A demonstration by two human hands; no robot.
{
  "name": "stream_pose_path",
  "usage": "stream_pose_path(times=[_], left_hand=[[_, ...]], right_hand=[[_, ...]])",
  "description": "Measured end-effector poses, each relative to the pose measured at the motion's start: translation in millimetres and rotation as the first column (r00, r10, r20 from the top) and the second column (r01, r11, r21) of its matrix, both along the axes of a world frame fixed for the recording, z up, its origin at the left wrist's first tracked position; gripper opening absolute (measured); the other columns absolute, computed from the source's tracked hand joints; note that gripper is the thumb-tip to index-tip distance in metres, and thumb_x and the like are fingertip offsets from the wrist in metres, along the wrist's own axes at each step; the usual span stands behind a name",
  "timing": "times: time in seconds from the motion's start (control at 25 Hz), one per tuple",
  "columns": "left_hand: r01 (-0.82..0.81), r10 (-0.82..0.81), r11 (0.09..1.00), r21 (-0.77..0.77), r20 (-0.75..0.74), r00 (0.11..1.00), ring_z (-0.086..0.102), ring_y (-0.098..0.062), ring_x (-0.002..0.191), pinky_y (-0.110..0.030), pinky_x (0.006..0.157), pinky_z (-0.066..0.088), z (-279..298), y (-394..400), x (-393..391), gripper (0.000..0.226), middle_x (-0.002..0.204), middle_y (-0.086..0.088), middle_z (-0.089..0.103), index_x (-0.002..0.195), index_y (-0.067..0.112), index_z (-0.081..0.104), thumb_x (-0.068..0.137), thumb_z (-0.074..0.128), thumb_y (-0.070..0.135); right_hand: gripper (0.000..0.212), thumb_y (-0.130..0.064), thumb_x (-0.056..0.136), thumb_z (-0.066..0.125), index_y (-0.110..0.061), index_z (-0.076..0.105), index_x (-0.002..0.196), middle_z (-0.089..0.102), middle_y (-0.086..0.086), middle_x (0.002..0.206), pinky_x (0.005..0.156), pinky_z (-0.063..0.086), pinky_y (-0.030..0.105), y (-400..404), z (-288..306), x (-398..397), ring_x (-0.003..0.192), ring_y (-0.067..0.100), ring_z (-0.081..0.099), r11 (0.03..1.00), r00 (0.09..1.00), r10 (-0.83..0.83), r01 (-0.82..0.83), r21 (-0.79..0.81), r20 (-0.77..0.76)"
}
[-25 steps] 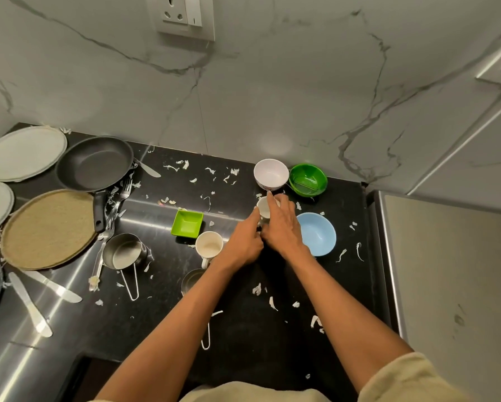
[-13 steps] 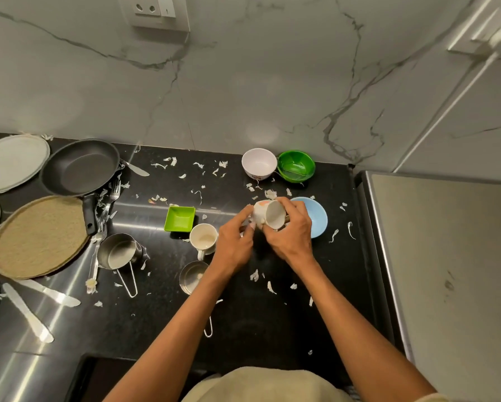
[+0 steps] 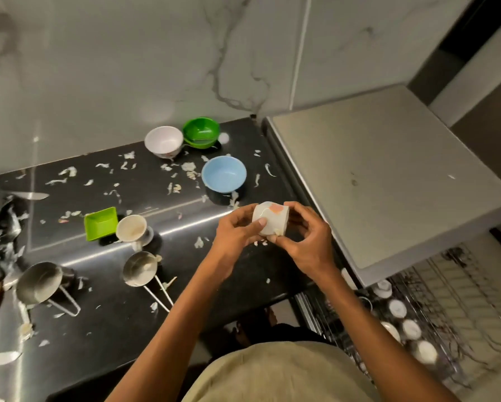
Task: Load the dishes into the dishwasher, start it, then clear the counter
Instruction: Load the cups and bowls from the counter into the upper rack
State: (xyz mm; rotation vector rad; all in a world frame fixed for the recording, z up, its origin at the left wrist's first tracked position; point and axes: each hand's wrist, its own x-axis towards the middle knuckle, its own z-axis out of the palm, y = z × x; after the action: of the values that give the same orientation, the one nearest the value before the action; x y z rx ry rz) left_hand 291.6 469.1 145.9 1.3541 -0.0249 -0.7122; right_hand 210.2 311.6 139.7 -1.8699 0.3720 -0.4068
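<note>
Both hands, left hand [image 3: 237,233] and right hand [image 3: 307,242], cradle the cup [image 3: 269,220] between them.

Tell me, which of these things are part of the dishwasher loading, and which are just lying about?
Part of the job:
white cup, held by left hand and right hand
blue bowl
white bowl
green bowl
dishwasher rack

Lying about:
food scraps on the counter
marble wall
</note>
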Motion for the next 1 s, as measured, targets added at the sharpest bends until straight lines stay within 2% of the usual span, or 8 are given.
stream_pose_path(times=[0.12, 0.28, 0.4, 0.6, 0.72, 0.8, 0.88, 1.0], left_hand=[[0.142, -0.143, 0.988, 0.058, 0.011, 0.990, 0.069, -0.025, 0.106, -0.048, 0.090, 0.058, 6, -39, -31, 0.039, 0.114, -0.009, 0.071, 0.122, 0.012, 0.066, 0.085, 0.076, 0.009], [0.307, -0.325, 0.935, 0.177, 0.082, 0.942, 0.069, -0.019, 0.096, -0.033, 0.079, 0.061, 9, -92, -77, 0.044, 0.108, -0.007, 0.069, 0.116, 0.016, 0.067, 0.076, 0.083, 0.006], [0.368, -0.425, 0.883, 0.290, 0.162, 0.891, 0.069, -0.015, 0.095, -0.036, 0.078, 0.061, -4, -131, -118, 0.056, 0.108, 0.001, 0.070, 0.113, 0.025, 0.068, 0.062, 0.092, 0.020], [0.364, -0.503, 0.798, 0.480, 0.200, 0.841, 0.068, -0.009, 0.094, -0.034, 0.079, 0.061, -31, -195, -197, 0.058, 0.111, 0.004, 0.068, 0.105, 0.035, 0.064, 0.056, 0.094, 0.026], [0.335, -0.506, 0.758, 0.559, 0.180, 0.844, 0.068, -0.009, 0.092, -0.027, 0.083, 0.058, -46, -228, -242, 0.055, 0.106, 0.006, 0.070, 0.108, 0.029, 0.063, 0.062, 0.092, 0.026], [0.325, -0.511, 0.724, 0.609, 0.157, 0.845, 0.067, -0.007, 0.091, -0.023, 0.082, 0.057, -54, -250, -267, 0.052, 0.103, 0.008, 0.069, 0.106, 0.033, 0.060, 0.064, 0.090, 0.026], [0.302, -0.506, 0.702, 0.645, 0.153, 0.849, 0.066, -0.007, 0.091, -0.029, 0.083, 0.058, -67, -272, -286, 0.055, 0.104, 0.008, 0.068, 0.105, 0.035, 0.057, 0.060, 0.088, 0.029], [0.254, -0.459, 0.674, 0.694, 0.124, 0.880, 0.063, -0.014, 0.099, -0.034, 0.090, 0.056, -90, -299, -302, 0.062, 0.115, 0.000, 0.062, 0.115, 0.028, 0.061, 0.057, 0.083, 0.028]], right_hand=[[0.069, -0.015, 0.067, 0.093, -0.015, 0.062, 0.128, 0.068, -0.005, 0.121, 0.091, 0.055, 0.026, -29, 3, -56, 0.111, 0.010, 0.065, 0.996, 0.995, -0.086, 0.084, -0.034, -0.045], [0.069, -0.018, 0.065, 0.093, -0.024, 0.063, 0.126, 0.069, -0.011, 0.118, 0.087, 0.056, 0.029, -66, -4, -123, 0.105, 0.011, 0.067, 0.978, 0.971, -0.208, 0.203, -0.058, -0.119], [0.069, -0.010, 0.064, 0.090, -0.024, 0.062, 0.125, 0.069, -0.011, 0.116, 0.085, 0.059, 0.034, -95, -15, -175, 0.104, 0.010, 0.067, 0.964, 0.948, -0.265, 0.263, -0.036, -0.176], [0.072, -0.003, 0.064, 0.087, -0.016, 0.061, 0.131, 0.067, -0.007, 0.118, 0.090, 0.056, 0.028, -140, -44, -253, 0.107, 0.006, 0.065, 0.948, 0.904, -0.317, 0.307, -0.082, -0.285], [0.071, -0.012, 0.064, 0.084, -0.015, 0.061, 0.131, 0.061, -0.001, 0.124, 0.096, 0.053, 0.037, -165, -67, -289, 0.114, 0.016, 0.059, 0.935, 0.880, -0.349, 0.301, -0.189, -0.322], [0.076, -0.016, 0.061, 0.085, -0.015, 0.059, 0.133, 0.053, 0.000, 0.129, 0.098, 0.051, 0.040, -179, -84, -308, 0.119, 0.021, 0.052, 0.920, 0.856, -0.364, 0.270, -0.284, -0.366], [0.082, -0.018, 0.058, 0.086, -0.015, 0.056, 0.135, 0.047, 0.000, 0.129, 0.092, 0.053, 0.042, -192, -100, -320, 0.118, 0.024, 0.049, 0.910, 0.849, -0.370, 0.249, -0.333, -0.377], [0.090, -0.026, 0.056, 0.088, -0.013, 0.054, 0.138, 0.051, 0.007, 0.127, 0.086, 0.052, 0.041, -207, -117, -321, 0.111, 0.028, 0.051, 0.903, 0.853, -0.354, 0.206, -0.377, -0.384]])
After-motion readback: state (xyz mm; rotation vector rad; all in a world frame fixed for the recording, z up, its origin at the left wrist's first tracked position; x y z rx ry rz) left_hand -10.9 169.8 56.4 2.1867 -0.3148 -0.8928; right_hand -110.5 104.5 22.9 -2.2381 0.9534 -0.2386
